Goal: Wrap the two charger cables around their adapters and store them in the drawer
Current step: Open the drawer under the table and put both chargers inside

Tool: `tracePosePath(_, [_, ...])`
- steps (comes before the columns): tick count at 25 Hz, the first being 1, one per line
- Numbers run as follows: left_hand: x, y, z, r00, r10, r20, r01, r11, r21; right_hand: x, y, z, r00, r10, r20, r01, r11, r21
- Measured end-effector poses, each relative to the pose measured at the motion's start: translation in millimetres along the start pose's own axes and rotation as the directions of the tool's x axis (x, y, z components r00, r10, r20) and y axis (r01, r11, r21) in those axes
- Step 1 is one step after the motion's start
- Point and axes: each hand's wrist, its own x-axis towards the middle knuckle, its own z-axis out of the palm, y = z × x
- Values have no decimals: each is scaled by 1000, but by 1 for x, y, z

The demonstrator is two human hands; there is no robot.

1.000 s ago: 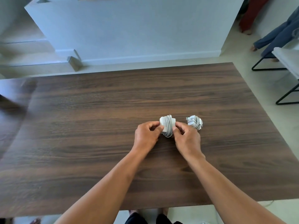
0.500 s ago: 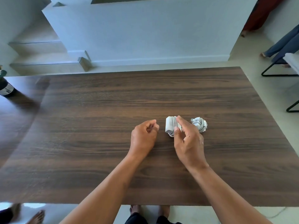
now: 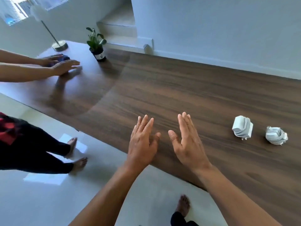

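Note:
Two white chargers stand on the dark wooden table (image 3: 187, 88) at the right, each with its cable wound around its adapter: the squarer, upright one (image 3: 242, 129) and a rounder bundle (image 3: 276, 135) just right of it. My left hand (image 3: 142, 145) and my right hand (image 3: 187, 142) hover over the table's near edge, well left of the chargers, both empty with fingers spread. No drawer is in sight.
Another person stands at the left, their legs (image 3: 37, 147) beside the table and their hands (image 3: 60, 64) pressing on a dark blue thing on the tabletop. A small potted plant (image 3: 96, 44) and a lamp base (image 3: 59, 45) stand at the far left end. Steps lie beyond.
Both hands have let go of the squarer wrapped charger and drawn away to the left with fingers spread. My view has swung left, bringing the other person, the plant and the lamp into sight.

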Motion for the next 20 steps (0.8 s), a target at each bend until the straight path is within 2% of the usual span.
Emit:
tracePosePath(7, [-111, -128, -80, 977, -191, -96, 200, 975, 94, -63, -99, 108, 963, -175, 203, 197, 976, -94])
tracePosePath(10, [-151, -164, -96, 971, -233, -57, 238, 962, 133, -101, -118, 147, 944, -220, 244, 256, 958, -126])
tracePosePath(14, [-177, -202, -90, 971, -232, 62, 219, 961, 172, -134, -113, 184, 937, -170, 305, 228, 960, -163])
tracePosePath(20, [-150, -241, -23, 946, -245, 211, 188, 948, 257, -119, -45, 235, 908, 27, 419, 125, 935, -332])
